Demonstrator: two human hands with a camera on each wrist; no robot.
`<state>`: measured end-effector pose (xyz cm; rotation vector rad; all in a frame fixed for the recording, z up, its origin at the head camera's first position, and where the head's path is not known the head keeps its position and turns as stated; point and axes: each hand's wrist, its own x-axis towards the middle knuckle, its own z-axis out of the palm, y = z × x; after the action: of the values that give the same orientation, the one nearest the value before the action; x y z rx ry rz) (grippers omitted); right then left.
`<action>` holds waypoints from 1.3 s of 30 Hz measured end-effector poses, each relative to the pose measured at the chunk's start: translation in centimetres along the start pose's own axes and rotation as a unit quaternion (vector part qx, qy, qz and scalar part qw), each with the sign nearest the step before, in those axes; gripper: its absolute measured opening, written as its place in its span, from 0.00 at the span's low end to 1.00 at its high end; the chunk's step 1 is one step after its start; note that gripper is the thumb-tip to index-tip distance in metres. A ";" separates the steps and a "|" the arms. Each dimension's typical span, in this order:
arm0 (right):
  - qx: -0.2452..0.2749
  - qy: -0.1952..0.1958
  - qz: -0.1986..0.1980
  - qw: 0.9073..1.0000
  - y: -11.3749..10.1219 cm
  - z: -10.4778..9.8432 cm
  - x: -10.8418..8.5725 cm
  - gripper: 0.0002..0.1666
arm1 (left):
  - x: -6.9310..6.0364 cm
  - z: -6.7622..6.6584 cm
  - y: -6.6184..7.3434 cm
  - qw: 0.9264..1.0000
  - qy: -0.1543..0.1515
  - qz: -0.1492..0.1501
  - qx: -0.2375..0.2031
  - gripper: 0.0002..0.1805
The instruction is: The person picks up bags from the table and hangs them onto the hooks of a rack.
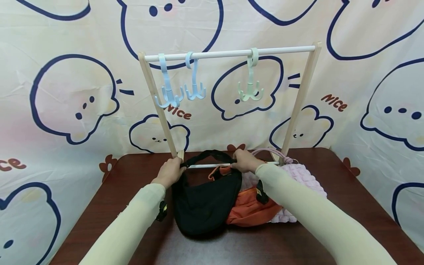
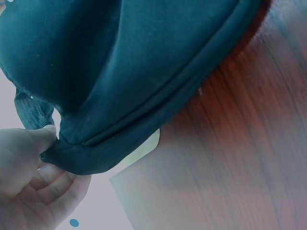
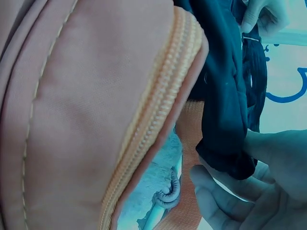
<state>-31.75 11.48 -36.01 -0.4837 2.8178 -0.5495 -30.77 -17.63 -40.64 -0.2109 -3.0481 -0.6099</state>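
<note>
A black bag (image 1: 205, 202) lies on the table, its strap arched at the top. My left hand (image 1: 169, 172) pinches its upper left corner; the left wrist view shows thumb and fingers of the hand (image 2: 43, 177) on the dark cloth (image 2: 144, 72). My right hand (image 1: 246, 161) grips the upper right corner, and in the right wrist view the hand (image 3: 259, 182) holds the gathered black cloth (image 3: 223, 96). An orange bag (image 1: 253, 211) lies against the black bag's right side, its zipper (image 3: 158, 105) close to the right wrist camera.
A pink quilted bag (image 1: 303, 176) lies at the right, partly under my right sleeve. Behind stands a rack with a white top bar (image 1: 222, 54), carrying two blue hooks (image 1: 169, 96) (image 1: 194, 88) and one green hook (image 1: 250, 88). A patterned cloth hangs behind the brown table (image 1: 132, 165).
</note>
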 end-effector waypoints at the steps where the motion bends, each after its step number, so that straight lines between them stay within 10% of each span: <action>1: 0.002 0.000 -0.001 1.000 0.1 0.0 0.0 0.20 | 0.0 0.0 0.0 1.000 0.002 0.001 0.002 0.11; 39: 0.047 0.026 -0.065 0.996 0.4 0.0 -0.9 0.12 | -1.6 -0.8 -1.6 0.990 0.124 0.062 0.019 0.11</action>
<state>-31.02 12.15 -36.05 -0.6449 2.8080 -0.7257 -29.39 -19.59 -40.59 -0.2962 -2.7814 -0.5263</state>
